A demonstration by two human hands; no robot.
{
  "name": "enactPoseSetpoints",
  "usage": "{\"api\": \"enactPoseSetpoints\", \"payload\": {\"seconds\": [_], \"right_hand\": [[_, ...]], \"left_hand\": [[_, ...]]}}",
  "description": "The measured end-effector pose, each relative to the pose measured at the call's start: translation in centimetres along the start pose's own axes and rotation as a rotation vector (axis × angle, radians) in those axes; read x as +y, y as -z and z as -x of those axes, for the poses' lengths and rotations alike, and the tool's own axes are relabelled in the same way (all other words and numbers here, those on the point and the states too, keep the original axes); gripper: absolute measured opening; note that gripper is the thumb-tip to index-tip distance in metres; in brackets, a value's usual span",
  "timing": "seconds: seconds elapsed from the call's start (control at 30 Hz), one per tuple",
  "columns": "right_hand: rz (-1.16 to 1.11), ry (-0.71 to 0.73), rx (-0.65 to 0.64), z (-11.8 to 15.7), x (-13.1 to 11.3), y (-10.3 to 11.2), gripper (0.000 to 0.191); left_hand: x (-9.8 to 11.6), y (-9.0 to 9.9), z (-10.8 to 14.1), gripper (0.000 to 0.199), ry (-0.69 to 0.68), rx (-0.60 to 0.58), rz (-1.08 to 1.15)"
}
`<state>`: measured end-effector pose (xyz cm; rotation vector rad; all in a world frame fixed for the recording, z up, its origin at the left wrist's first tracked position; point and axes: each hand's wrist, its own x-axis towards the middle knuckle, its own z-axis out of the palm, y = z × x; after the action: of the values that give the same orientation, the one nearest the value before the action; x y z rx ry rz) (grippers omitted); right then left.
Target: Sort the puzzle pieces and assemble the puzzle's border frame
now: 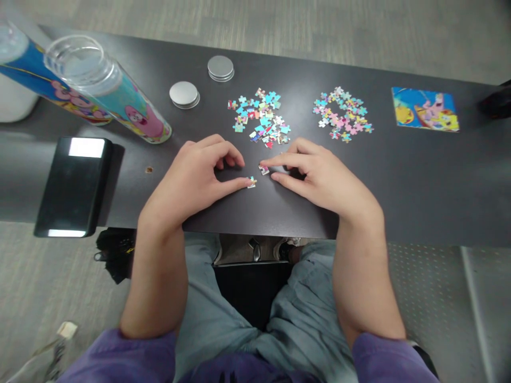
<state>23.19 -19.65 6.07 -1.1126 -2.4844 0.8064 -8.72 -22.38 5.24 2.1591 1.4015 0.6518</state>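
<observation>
Over the dark table, my left hand (203, 173) is open, its thumb tip touching a small jigsaw puzzle piece (251, 184) while the index finger stays apart from it. Facing it, my right hand (315, 173) has thumb and index spread. A second jigsaw piece (264, 170) with pink and white on it lies under its index fingertip, the thumb just to the right. The two pieces are close but separate. Beyond my hands lie a loose pile of mostly blue pieces (261, 118) and another with pink and yellow pieces (348, 125).
A cartoon picture card (425, 109) lies at the right. Two round silver lids (221, 67) (184, 94) sit at the back. Leftward are an open clear tube (138, 109), a blue cartoon tube (43, 80) and a black box-like device (74, 186) over the front edge.
</observation>
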Motion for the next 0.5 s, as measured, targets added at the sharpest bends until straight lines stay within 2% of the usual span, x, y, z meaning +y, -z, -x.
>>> {"api": "enactPoseSetpoints", "payload": {"seconds": [0.1,0.2,0.3,0.37,0.5], "right_hand": [[-0.061,-0.028,0.042,0.4,0.2,0.6,0.039],[-0.058,-0.068,0.102,0.8,0.8,1.2,0.043],[-0.044,-0.121,0.11,1.0,1.6,1.4,0.038],[-0.043,-0.131,0.121,1.0,2.0,1.3,0.035],[-0.047,-0.123,0.146,0.8,1.8,1.1,0.028]], "left_hand": [[-0.1,0.0,0.0,0.047,-0.007,0.014,0.014],[0.1,0.1,0.0,0.036,-0.01,0.027,0.049],[0.6,0.2,0.0,0.023,0.008,0.032,0.062],[1.3,-0.1,0.0,0.018,0.029,0.046,0.032],[3.3,-1.7,-0.3,0.022,0.054,0.056,-0.144]]}}
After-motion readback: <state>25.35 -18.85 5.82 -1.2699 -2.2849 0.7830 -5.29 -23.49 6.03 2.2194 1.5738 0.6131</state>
